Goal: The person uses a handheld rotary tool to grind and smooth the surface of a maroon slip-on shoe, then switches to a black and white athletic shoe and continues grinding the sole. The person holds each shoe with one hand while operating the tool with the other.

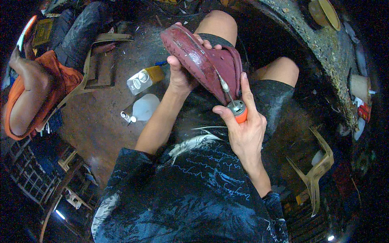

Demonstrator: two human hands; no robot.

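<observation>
A maroon shoe (202,65) with a thick patterned sole edge is tilted in front of my lap. My left hand (182,77) is closed around it, the thumb on the near side and the other fingertips over the far side. Held in my right hand (250,129) is a rotary tool (237,109) with a grey metal head and an orange body. A thin shaft with a white pointed bit (223,84) sticks out of it toward the shoe's sole. The bit lies over the lower part of the sole; I cannot tell whether it touches.
On the floor to the left are a rectangular metal can (139,83) and a translucent white jug (146,107) with a small bottle (125,116) beside it. Farther left sits a person in orange (44,89). A rough ledge (324,48) curves along the right, above a tan chair (314,174).
</observation>
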